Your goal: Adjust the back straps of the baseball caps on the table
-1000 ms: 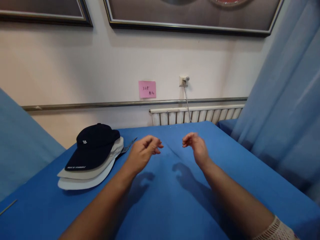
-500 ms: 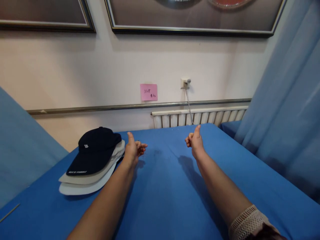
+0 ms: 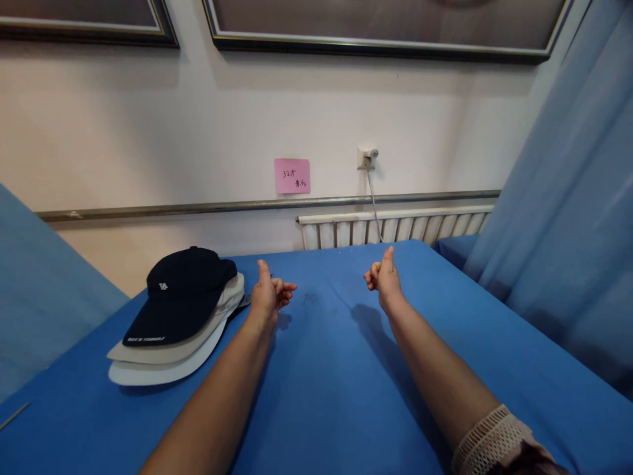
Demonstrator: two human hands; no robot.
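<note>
My left hand (image 3: 270, 295) hovers over the blue-covered table (image 3: 321, 396), just right of a stack of caps. Its thumb points up and its fingers reach loosely to the right, holding nothing. Across from it, my right hand (image 3: 386, 280) also has its thumb raised; the fingers are curled in and nothing shows in them. On top of the stack lies a navy baseball cap (image 3: 190, 280) with a small white emblem and lettering on its brim. Below it are a beige cap (image 3: 153, 355) and a pale cap (image 3: 148, 376). A dark strap (image 3: 242, 305) sticks out behind the stack.
A thin stick (image 3: 14, 415) lies at the table's left edge. Blue curtains hang left (image 3: 44, 297) and right (image 3: 558, 231). Behind the table are a radiator (image 3: 356, 234), a metal rail (image 3: 198, 208), a plugged-in socket (image 3: 366, 158) and a pink note (image 3: 291, 176).
Both hands went from half-curled fingers facing each other to raised thumbs, and my left hand moved left toward the caps. Over the last half second they have barely moved.
</note>
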